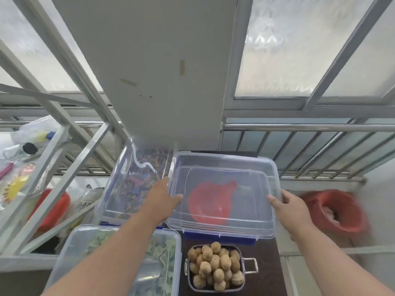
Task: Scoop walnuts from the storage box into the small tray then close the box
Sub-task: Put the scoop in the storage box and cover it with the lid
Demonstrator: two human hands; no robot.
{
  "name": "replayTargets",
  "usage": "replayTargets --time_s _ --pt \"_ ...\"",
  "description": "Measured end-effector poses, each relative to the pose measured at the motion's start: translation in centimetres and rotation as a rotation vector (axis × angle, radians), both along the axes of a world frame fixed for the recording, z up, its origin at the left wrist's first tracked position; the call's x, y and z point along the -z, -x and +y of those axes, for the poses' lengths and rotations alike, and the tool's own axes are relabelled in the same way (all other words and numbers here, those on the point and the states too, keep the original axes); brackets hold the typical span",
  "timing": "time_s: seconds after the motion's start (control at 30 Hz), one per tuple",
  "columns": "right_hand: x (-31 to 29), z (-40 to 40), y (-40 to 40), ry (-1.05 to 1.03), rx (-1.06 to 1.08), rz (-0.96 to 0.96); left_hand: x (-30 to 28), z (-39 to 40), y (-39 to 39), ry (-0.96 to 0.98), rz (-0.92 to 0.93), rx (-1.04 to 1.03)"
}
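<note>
A clear plastic lid (222,178) lies over the storage box (220,230), which has blue clips along its near edge. Through the lid a red scoop-like shape (210,202) shows. My left hand (162,196) grips the lid's left edge and my right hand (290,205) grips its right edge. In front of the box stands a small metal tray (249,265) with side handles, heaped with several walnuts (214,267). Whether the lid is pressed fully down is not clear.
A clear box of colourful bits (132,180) stands left of the storage box. A lidded box of green leaves (162,253) sits at the near left. A red bag (337,210) lies at the right, and a metal rack (49,189) with bags at the left. Window bars run behind.
</note>
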State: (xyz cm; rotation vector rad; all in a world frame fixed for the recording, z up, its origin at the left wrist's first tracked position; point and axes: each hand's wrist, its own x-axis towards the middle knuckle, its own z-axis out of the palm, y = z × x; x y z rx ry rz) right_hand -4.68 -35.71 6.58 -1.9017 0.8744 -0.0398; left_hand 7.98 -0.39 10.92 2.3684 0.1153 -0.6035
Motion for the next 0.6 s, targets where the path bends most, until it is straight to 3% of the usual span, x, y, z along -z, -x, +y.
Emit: replayTargets --time_s 0.33,0.6 --pt "3.1 -0.4 -1.3 0.107 -0.025 0.111 3.6 -0.6 -1.3 -0.05 0.092 -0.072" --pt "3.5 -0.8 -1.1 0.052 0.004 0.123 3.6 -2.0 -1.7 -0.094 0.096 -0.064"
